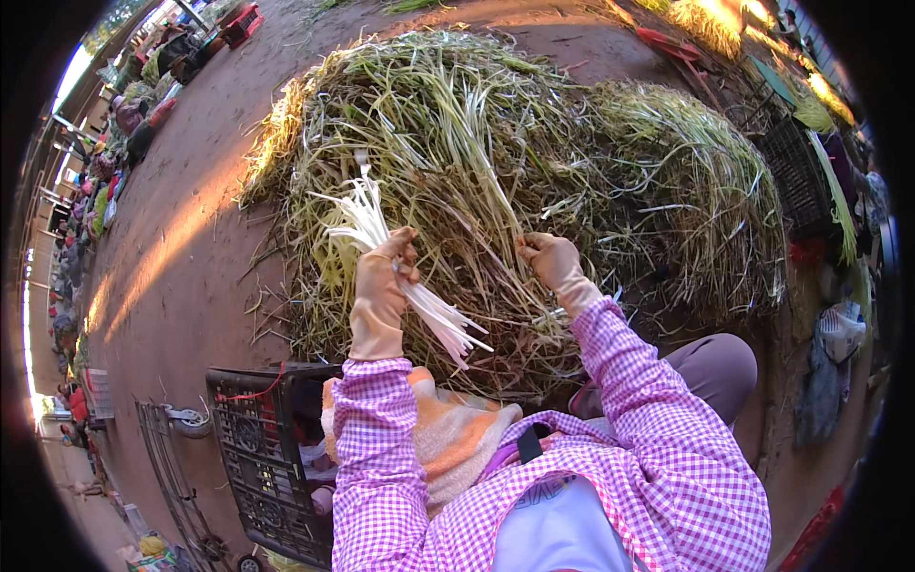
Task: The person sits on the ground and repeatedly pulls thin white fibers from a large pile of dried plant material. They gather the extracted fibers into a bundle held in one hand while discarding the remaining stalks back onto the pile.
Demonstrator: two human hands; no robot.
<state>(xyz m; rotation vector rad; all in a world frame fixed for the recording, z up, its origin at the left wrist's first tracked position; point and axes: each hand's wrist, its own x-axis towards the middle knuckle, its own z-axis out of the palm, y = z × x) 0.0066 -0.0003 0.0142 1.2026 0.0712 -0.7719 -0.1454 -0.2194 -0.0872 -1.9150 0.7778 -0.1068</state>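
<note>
My left hand, in a tan rubber glove, is closed around a bundle of peeled white stalks. Their pale ends fan out above the fist, and the other ends stick out below it to the right. Under both hands spreads a large heap of long green and straw-coloured leafy stalks. My right hand, gloved alike, pinches at the lower end of long pale-green stalks lying on the heap. Its fingertips are partly hidden.
A black plastic crate stands to my left, beside a striped orange towel on my lap. Further left is a metal hand cart. Another dark crate stands at the right. People and goods line the far left.
</note>
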